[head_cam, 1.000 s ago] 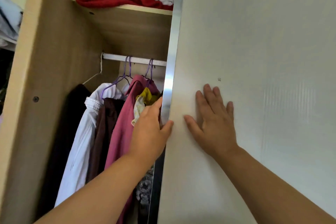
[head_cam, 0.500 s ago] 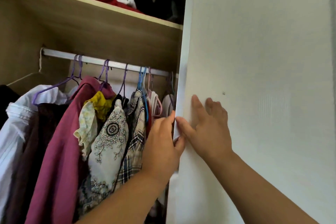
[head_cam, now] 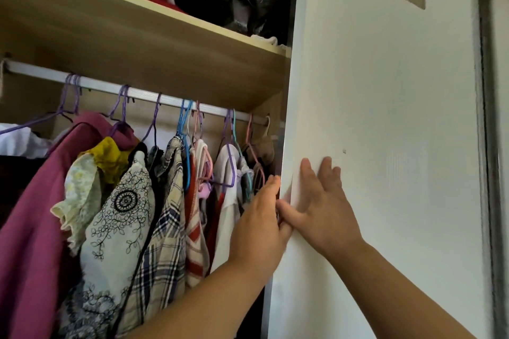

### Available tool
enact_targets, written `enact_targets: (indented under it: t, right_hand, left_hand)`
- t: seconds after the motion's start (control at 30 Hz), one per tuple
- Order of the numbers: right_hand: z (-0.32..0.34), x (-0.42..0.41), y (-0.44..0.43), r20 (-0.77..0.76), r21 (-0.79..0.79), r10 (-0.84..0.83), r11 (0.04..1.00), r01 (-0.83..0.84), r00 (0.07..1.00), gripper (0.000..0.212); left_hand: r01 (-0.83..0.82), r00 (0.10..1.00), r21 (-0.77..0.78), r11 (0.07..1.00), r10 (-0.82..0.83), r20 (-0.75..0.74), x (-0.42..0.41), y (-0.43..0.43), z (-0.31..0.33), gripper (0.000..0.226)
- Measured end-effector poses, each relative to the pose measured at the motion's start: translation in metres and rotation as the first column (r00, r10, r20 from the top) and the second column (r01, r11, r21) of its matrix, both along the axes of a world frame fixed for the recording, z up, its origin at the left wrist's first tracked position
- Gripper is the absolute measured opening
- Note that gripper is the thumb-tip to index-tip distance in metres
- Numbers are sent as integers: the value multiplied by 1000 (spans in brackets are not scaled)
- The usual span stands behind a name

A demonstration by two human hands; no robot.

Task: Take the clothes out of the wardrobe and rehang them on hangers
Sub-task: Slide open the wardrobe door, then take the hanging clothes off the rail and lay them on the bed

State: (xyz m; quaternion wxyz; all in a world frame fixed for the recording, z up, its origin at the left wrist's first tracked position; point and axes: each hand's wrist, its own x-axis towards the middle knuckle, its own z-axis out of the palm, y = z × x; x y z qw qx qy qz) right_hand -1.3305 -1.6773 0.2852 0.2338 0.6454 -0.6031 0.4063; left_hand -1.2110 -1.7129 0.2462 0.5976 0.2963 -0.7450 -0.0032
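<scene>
At the sliding door (head_cam: 385,118) — left hand (head_cam: 259,228) is clasping its edge, right hand (head_cam: 322,209) is pressing flat, fingers straight (thumbs touching); clothes (head_cam: 124,215) are hanging on the rail (head_cam: 143,95), just left.

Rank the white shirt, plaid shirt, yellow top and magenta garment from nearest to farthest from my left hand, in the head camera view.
1. white shirt, just left of the left hand gripping the door
2. plaid shirt, mid-rail
3. yellow top, farther left, higher
4. magenta garment, far left
</scene>
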Motion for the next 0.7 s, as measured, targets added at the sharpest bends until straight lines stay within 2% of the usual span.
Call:
enact_targets:
  t: [0.37,0.6,0.7]
  right_hand:
    - [-1,-37,-5,63,-31,4,1000,-2,998,90]
    - [-1,-44,-7,71,-33,4,999,-2,997,89]
    - [-1,-42,-7,67,-33,-1,999,4,998,89]
  left_hand:
    - [32,994,22,999,-34,103,-29,3,8,67]
    - [30,993,102,994,-41,108,-35,6,8,66]
    - [14,986,149,989,-38,163,-30,12,15,68]
